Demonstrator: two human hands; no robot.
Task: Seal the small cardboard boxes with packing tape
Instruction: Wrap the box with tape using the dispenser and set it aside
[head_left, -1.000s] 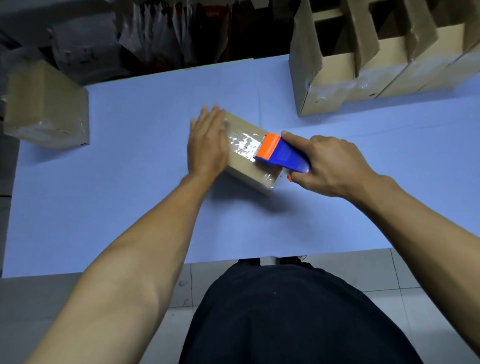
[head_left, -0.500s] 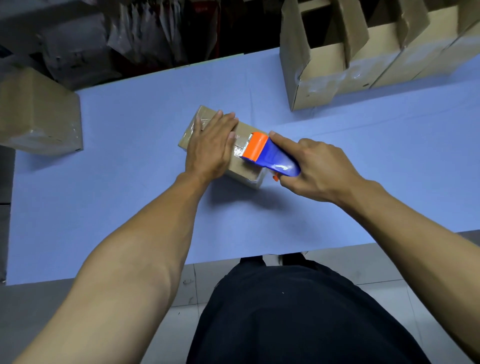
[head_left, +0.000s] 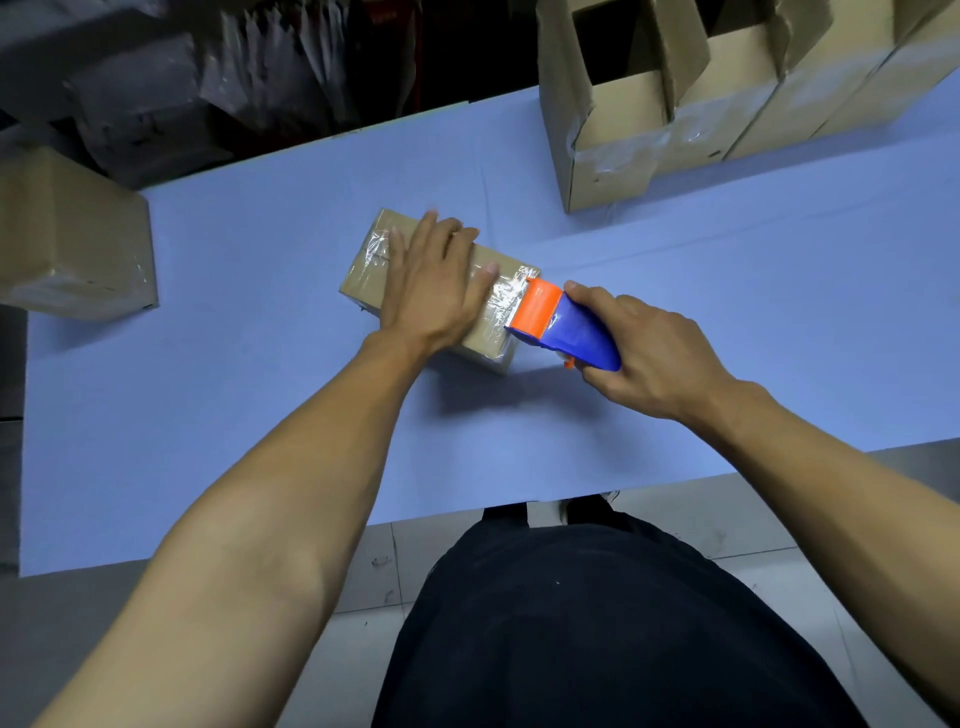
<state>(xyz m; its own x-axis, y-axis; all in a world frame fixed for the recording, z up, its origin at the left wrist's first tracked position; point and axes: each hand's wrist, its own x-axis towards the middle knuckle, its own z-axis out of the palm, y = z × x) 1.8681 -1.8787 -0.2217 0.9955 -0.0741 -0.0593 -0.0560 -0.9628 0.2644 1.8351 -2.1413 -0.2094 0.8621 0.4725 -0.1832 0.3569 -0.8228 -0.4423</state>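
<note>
A small brown cardboard box (head_left: 375, 257) lies on the blue table (head_left: 234, 395), with shiny clear tape across its top. My left hand (head_left: 435, 283) presses flat on the box top, fingers straight and pointing away from me. My right hand (head_left: 652, 353) grips a blue tape dispenser (head_left: 569, 332) with an orange front. The orange end sits at the box's right edge, where a strip of tape shows between it and my left hand. Much of the box top is hidden under my left hand.
A row of open, empty cardboard boxes (head_left: 623, 130) stands at the back right of the table. A larger taped box (head_left: 72, 244) sits at the far left edge. Dark bags and clutter lie behind the table. The near table edge is close to my body.
The dispenser has slid right along the box top to its right edge, laying more tape. My left hand has stayed flat on the box and shifted slightly.
</note>
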